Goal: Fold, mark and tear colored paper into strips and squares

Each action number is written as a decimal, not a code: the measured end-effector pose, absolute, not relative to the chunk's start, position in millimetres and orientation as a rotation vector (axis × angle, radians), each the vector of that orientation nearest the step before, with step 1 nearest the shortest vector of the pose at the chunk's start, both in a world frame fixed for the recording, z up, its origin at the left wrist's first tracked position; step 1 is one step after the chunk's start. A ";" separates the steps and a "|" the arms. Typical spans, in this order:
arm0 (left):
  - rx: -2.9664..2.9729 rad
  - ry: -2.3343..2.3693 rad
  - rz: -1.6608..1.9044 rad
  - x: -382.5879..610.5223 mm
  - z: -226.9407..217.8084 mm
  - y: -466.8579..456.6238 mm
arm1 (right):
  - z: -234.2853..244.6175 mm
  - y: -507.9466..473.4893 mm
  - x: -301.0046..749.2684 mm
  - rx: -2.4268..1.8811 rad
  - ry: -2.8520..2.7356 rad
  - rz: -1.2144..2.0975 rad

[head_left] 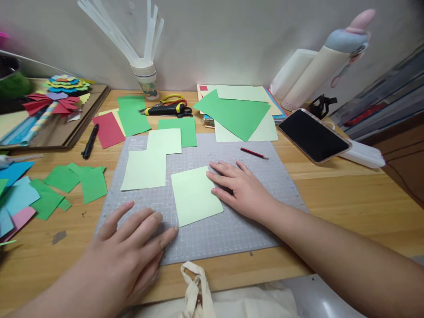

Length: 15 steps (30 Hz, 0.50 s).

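Left hand [134, 247], loosely spread at eight o'clock, lies beside the central pale green paper [195, 196], while the right hand [241, 187], apart at three o'clock, rests fingertips on its edge, seemingly to steady it on the mat [212, 238].

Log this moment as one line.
left hand: by lower-left corner of nearest pale-green sheet, contact unclear | right hand: on its right edge | sheet: flat on cutting mat | red pencil: on mat beyond right hand
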<state>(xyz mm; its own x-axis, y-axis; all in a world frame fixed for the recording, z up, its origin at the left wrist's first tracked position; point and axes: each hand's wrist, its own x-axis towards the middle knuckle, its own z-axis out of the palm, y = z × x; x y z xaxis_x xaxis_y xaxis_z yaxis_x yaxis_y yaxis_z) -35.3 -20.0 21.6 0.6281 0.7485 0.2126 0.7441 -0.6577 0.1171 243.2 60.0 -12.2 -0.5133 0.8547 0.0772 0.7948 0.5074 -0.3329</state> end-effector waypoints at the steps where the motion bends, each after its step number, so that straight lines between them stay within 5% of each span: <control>1: 2.806 1.275 0.397 -34.1 24.8 -18.3 | -12.3 60.0 243.2 -1.404 -2.519 0.378; 15: 2.436 1.602 0.066 13.3 19.0 78.6 | -13.6 64.5 250.0 -1.348 -2.368 0.601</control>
<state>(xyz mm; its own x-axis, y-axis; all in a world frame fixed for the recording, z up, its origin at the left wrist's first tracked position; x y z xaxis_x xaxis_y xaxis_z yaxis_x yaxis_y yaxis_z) 13.3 78.6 19.0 0.4029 0.9112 -0.0853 0.9011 -0.3787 0.2111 250.0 64.5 -13.6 -0.4863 0.8691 0.0899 0.7209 0.4572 -0.5208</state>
